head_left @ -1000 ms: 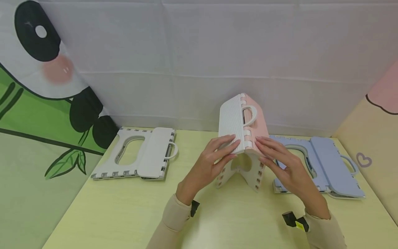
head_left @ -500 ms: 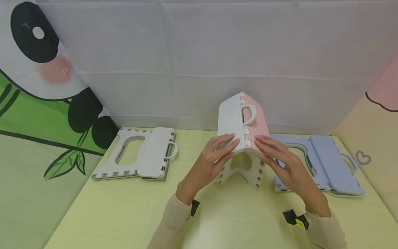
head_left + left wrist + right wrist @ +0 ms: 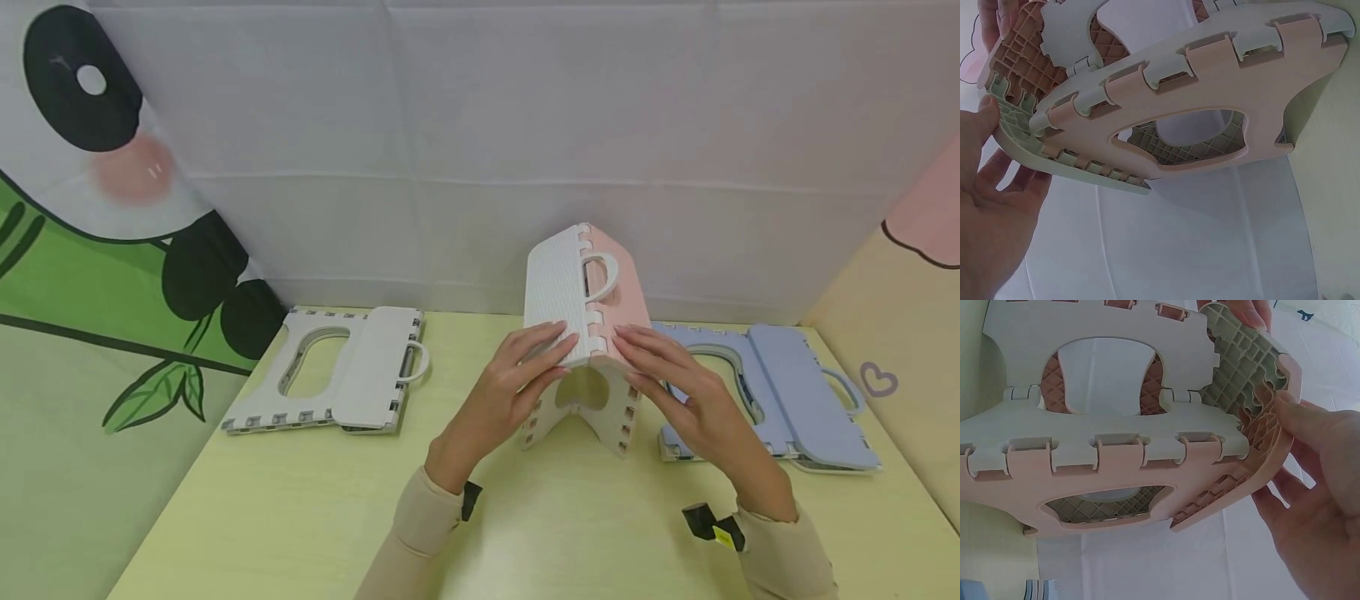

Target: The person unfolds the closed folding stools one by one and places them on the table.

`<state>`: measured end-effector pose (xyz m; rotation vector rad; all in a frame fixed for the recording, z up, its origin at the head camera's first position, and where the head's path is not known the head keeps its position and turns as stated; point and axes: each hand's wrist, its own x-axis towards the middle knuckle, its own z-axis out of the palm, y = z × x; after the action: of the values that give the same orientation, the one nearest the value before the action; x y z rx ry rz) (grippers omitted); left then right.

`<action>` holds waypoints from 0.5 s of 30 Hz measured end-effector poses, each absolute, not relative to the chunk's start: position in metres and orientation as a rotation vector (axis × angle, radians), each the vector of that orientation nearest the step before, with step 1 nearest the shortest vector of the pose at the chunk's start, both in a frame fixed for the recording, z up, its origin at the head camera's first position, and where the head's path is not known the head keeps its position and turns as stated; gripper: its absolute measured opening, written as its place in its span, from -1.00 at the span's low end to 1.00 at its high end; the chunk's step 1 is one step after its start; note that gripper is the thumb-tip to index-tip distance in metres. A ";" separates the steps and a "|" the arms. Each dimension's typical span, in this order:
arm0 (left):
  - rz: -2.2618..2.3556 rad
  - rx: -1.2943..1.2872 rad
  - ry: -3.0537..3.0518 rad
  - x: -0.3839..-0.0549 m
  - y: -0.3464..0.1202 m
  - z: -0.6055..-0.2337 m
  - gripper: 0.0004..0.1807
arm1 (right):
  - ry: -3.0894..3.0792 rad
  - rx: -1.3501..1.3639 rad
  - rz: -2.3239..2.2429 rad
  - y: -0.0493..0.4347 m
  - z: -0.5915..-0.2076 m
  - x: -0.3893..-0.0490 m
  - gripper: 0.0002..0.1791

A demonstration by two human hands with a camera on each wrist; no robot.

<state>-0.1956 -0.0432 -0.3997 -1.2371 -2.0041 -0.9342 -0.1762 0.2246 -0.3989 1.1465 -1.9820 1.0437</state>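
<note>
A pink and white folding stool (image 3: 555, 287) stands partly unfolded on the table, its two seat halves sloping down from a raised hinge. A white carry loop (image 3: 612, 279) sits at that hinge. My left hand (image 3: 498, 396) grips the near edge of the white half, fingers on top. In the left wrist view its thumb (image 3: 988, 115) lies against the ribbed underside. On the pink half, my right hand (image 3: 690, 396) holds the near edge the same way, its thumb (image 3: 1297, 412) under the rim in the right wrist view. The legs (image 3: 577, 417) spread below, touching the table.
A white folding stool (image 3: 367, 367) lies flat on the table (image 3: 315, 517) to the left. Close by on the right, a blue folding stool (image 3: 813, 400) lies flat, near my right hand. A pale cloth wall (image 3: 480, 167) rises behind the table.
</note>
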 end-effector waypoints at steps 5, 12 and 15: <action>-0.932 -1.242 -1.997 -0.196 -0.043 -0.401 -0.51 | -1.975 1.159 1.032 0.225 -0.400 -0.177 -0.47; -0.930 -1.239 -1.993 -0.196 -0.042 -0.401 -0.51 | -1.976 1.160 1.021 0.225 -0.400 -0.177 -0.47; -0.929 -1.236 -1.997 -0.196 -0.043 -0.401 -0.51 | -1.981 1.158 1.022 0.225 -0.401 -0.176 -0.47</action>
<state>-0.1957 -0.0426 -0.4013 -1.2361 -1.9969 -0.9288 -0.1764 0.2253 -0.4006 1.1582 -1.9815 1.0224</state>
